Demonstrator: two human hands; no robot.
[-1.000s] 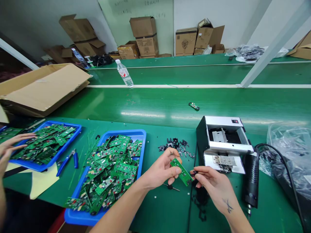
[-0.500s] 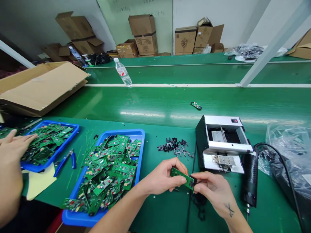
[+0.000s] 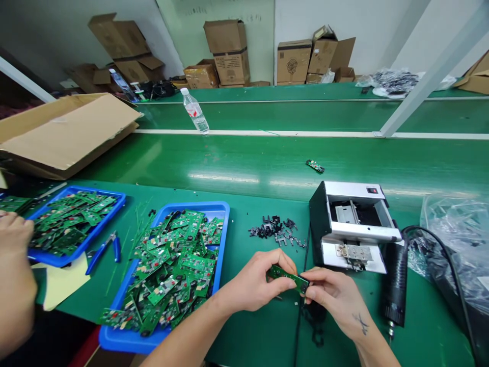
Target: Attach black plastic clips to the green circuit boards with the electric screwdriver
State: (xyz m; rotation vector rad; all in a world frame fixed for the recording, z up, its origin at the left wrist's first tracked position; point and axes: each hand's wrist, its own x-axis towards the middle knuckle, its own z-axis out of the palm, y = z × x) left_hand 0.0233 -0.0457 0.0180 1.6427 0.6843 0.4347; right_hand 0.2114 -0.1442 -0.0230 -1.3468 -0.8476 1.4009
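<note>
My left hand [image 3: 263, 280] is closed around a narrow green circuit board [image 3: 284, 276], thumb on the near side and fingers behind. My right hand [image 3: 330, 295] pinches the board's right end, where a small black plastic clip [image 3: 304, 286] shows, partly hidden by the fingertips. Beyond my hands lies a loose pile of similar black plastic clips [image 3: 273, 228]. Left of my forearm, a blue tray [image 3: 225, 229] is heaped with green circuit boards [image 3: 179, 270].
A silver-and-black machine [image 3: 353, 224] stands right, beside a black electric screwdriver [image 3: 393, 290] and plastic bags [image 3: 451, 244]. Another person's hand [image 3: 15, 234] is at far left, near a second blue tray [image 3: 121, 201] and blue-handled cutters [image 3: 103, 252]. One board [image 3: 315, 165] lies on the green belt [image 3: 244, 158].
The circuit board in my hands has turned, so less of its face shows, and the black clip sits closer against its end. The other person's hand has moved left off the second tray.
</note>
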